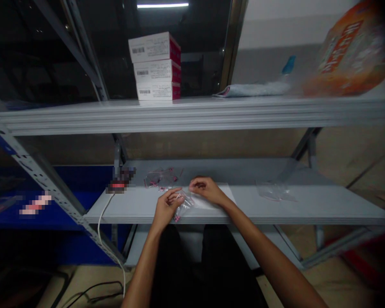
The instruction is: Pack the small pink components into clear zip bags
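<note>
Low on the grey metal shelf (pixel 244 211), my left hand (pixel 168 206) grips a small clear plastic bag (pixel 183 206) holding pink-tipped pieces. My right hand (pixel 206 190) sits just beyond it with its fingers curled together, above a white sheet of paper (pixel 211 201), and shows nothing between its fingers. Further back, left of my hands, lies a small heap of clear bags with pink pieces (pixel 159 177). An empty-looking clear plastic bag (pixel 276 191) lies well to the right of my hands.
A pixelated object (pixel 120 180) with a white cable (pixel 100 229) stands at the shelf's left end. Above runs a second shelf (pixel 192 117) bearing several stacked white-and-red boxes (pixel 155 66), a folded cloth (pixel 252 90) and an orange package (pixel 349 53). Upright metal frame posts stand at the left.
</note>
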`<state>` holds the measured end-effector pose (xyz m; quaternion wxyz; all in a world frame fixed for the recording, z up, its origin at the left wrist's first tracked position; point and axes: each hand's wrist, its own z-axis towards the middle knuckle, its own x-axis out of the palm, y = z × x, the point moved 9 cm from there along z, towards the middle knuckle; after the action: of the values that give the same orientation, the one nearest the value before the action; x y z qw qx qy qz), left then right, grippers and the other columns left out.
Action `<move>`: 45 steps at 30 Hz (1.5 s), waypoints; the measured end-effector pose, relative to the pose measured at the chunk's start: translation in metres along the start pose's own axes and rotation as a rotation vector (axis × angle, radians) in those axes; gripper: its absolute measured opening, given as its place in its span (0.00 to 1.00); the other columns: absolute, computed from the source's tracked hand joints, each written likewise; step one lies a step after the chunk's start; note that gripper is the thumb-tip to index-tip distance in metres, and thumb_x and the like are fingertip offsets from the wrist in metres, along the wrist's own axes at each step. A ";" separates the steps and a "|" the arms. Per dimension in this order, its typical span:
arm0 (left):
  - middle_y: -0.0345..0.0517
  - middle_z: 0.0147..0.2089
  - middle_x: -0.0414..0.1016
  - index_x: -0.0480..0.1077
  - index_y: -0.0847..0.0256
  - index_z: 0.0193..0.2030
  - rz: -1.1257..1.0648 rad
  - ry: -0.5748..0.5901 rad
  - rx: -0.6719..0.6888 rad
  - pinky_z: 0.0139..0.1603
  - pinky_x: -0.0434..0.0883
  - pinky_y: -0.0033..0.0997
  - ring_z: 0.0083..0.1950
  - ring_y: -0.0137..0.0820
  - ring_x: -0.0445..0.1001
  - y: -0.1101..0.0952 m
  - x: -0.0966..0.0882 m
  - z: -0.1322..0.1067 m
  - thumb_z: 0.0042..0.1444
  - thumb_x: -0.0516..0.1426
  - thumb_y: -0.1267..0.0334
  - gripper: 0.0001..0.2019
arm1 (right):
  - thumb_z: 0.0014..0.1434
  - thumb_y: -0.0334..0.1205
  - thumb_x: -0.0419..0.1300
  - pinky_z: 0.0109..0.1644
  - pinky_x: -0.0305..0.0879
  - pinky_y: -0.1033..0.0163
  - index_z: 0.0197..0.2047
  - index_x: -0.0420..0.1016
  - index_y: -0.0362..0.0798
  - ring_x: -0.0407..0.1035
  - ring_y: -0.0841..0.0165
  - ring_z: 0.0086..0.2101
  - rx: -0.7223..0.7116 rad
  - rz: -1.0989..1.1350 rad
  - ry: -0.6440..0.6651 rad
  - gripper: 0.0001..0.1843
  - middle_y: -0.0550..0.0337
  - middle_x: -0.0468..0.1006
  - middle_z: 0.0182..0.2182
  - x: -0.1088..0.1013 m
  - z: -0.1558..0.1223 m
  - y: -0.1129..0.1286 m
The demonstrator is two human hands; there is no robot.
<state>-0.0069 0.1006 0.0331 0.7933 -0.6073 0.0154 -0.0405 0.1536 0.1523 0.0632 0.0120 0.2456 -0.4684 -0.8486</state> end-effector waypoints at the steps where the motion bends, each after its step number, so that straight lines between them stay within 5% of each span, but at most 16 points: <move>1: 0.51 0.42 0.81 0.74 0.63 0.50 -0.001 0.003 0.002 0.45 0.72 0.32 0.42 0.35 0.78 0.000 0.001 0.000 0.51 0.66 0.60 0.20 | 0.58 0.46 0.63 0.39 0.66 0.64 0.36 0.80 0.46 0.72 0.66 0.36 -0.038 -0.004 0.023 0.11 0.54 0.79 0.36 0.008 -0.004 0.011; 7: 0.51 0.42 0.81 0.75 0.62 0.49 0.019 0.006 0.011 0.45 0.73 0.32 0.42 0.35 0.78 -0.006 0.004 -0.003 0.50 0.66 0.59 0.19 | 0.62 0.46 0.60 0.41 0.65 0.62 0.36 0.80 0.47 0.71 0.65 0.36 -0.073 -0.070 0.004 0.12 0.55 0.78 0.35 0.027 -0.020 0.035; 12: 0.49 0.41 0.81 0.75 0.62 0.48 0.015 -0.102 0.055 0.45 0.72 0.31 0.42 0.33 0.78 -0.009 -0.005 -0.001 0.51 0.65 0.59 0.18 | 0.59 0.53 0.63 0.27 0.65 0.67 0.49 0.74 0.47 0.72 0.69 0.27 0.137 0.144 -0.073 0.21 0.57 0.78 0.34 0.027 -0.040 0.016; 16: 0.50 0.44 0.80 0.75 0.62 0.48 0.052 -0.093 0.051 0.44 0.71 0.29 0.42 0.33 0.77 -0.008 -0.006 -0.001 0.50 0.66 0.60 0.18 | 0.56 0.55 0.63 0.22 0.61 0.69 0.36 0.73 0.45 0.70 0.71 0.21 0.241 0.272 -0.123 0.20 0.60 0.76 0.26 0.025 -0.057 0.000; 25: 0.49 0.38 0.82 0.73 0.63 0.53 0.213 0.171 0.008 0.48 0.70 0.34 0.42 0.36 0.78 -0.017 0.019 -0.007 0.54 0.64 0.58 0.21 | 0.58 0.52 0.63 0.27 0.59 0.67 0.33 0.73 0.46 0.64 0.72 0.24 0.195 0.309 -0.330 0.16 0.63 0.69 0.24 -0.006 -0.081 -0.001; 31: 0.50 0.38 0.81 0.79 0.63 0.36 0.330 0.107 0.038 0.46 0.70 0.33 0.41 0.37 0.77 -0.015 0.012 -0.003 0.54 0.63 0.56 0.11 | 0.62 0.47 0.59 0.30 0.56 0.67 0.31 0.73 0.46 0.63 0.72 0.27 0.050 0.084 -0.273 0.14 0.60 0.71 0.28 -0.010 -0.080 0.021; 45: 0.47 0.31 0.80 0.78 0.62 0.32 0.368 0.059 0.065 0.40 0.68 0.31 0.35 0.35 0.75 -0.014 0.011 -0.001 0.54 0.63 0.54 0.12 | 0.62 0.45 0.60 0.30 0.55 0.68 0.34 0.76 0.46 0.62 0.73 0.26 -0.005 0.014 -0.219 0.11 0.62 0.72 0.27 0.002 -0.077 0.024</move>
<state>0.0031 0.0947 0.0469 0.8056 -0.5670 0.1481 0.0868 0.1799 0.0773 0.0477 -0.0326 0.1481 -0.4663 -0.8715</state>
